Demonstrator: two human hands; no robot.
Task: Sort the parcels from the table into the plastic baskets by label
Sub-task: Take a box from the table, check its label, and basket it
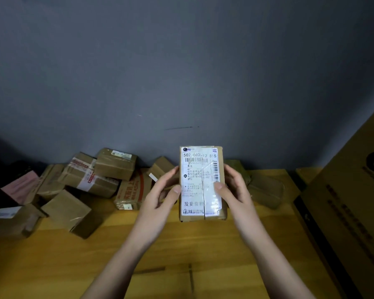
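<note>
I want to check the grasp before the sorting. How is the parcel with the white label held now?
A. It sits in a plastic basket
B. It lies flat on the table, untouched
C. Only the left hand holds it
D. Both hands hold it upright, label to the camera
D: the left hand and right hand grip the sides of the parcel, with its label facing the camera.

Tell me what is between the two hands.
In the head view, a labelled parcel is between the left hand and right hand; both hold it by its sides.

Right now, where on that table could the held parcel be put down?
Bare wood runs along the table front, between the forearms and right toward the big carton. The back left is crowded with the parcel pile. Both hands hold the labelled parcel.
</note>
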